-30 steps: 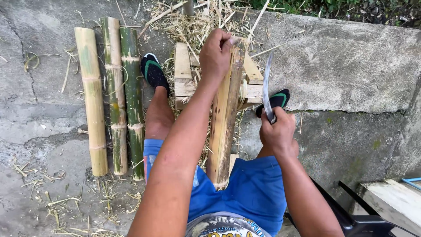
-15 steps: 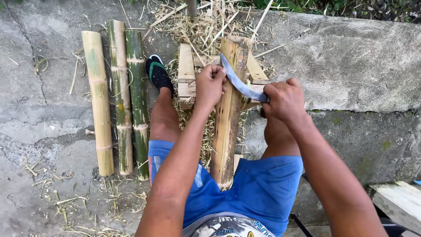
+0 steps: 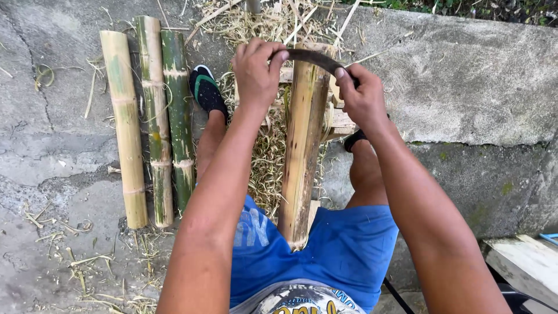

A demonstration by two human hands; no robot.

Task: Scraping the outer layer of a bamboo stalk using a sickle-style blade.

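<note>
Left hand [image 3: 257, 71] and right hand [image 3: 361, 93] clamped on a curved blade [image 3: 313, 58], across a bamboo pole's [image 3: 301, 151] top, three bamboo lengths [image 3: 152, 119] left of it

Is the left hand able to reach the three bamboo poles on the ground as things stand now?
Probably yes. The left hand grips one end of the curved blade, so it must let go first. The three bamboo poles lie just beside the left leg, nothing between.
</note>
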